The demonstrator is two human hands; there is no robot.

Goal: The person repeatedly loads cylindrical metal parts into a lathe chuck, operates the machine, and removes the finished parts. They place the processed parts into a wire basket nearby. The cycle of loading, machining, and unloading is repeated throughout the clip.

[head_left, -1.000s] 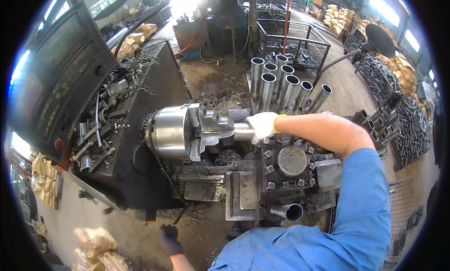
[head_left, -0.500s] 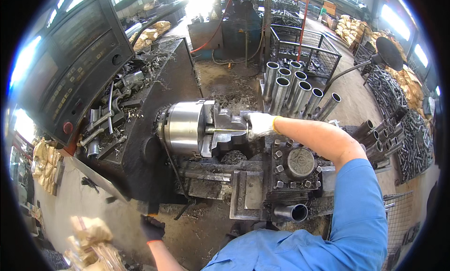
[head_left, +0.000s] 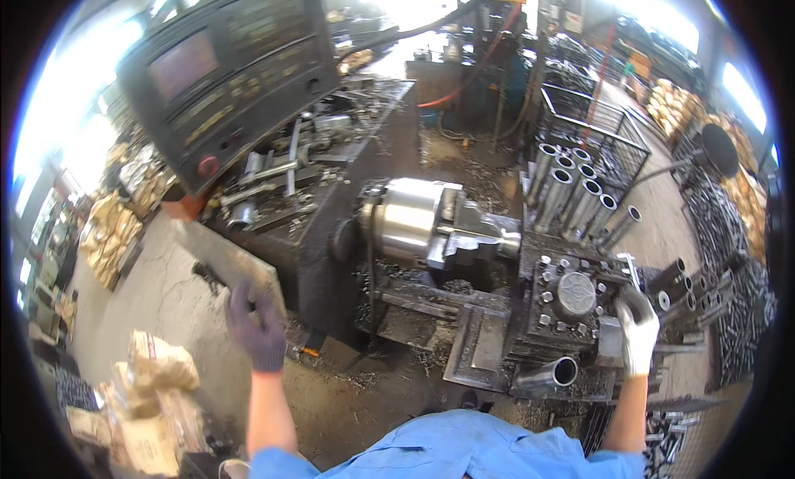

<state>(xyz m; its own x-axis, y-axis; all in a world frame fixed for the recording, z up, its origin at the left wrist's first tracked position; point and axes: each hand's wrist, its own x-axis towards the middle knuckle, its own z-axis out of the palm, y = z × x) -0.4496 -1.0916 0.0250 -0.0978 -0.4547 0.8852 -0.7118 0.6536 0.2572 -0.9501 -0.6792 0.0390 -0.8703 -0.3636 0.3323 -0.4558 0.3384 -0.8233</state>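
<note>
My left hand [head_left: 255,326], in a dark glove, is raised at the lower left, blurred, with its fingers apart and nothing visible in it. Nearest to it is the flat metal edge of the lathe's guard [head_left: 236,259]. My right hand [head_left: 638,323], in a white glove, is right of the square tool post [head_left: 577,295]. Its fingers curl at the lower end of a slim silver tool [head_left: 632,270], whose kind I cannot make out. Left of the tool post, the shiny lathe chuck [head_left: 407,218] has its stepped jaws around a short metal workpiece [head_left: 509,244].
Several steel tubes [head_left: 561,178] stand behind the tool post, near a wire crate [head_left: 609,125]. One tube [head_left: 542,375] lies in front. The control panel [head_left: 232,73] stands at left, beside a chip-strewn ledge of tools [head_left: 290,160]. Paper sacks [head_left: 157,396] lie low at left.
My right hand has left the chuck jaws and moved right, past the tool post. My left hand has risen and its fingers have spread. The whole view has swung, shifting the machine rightward.
</note>
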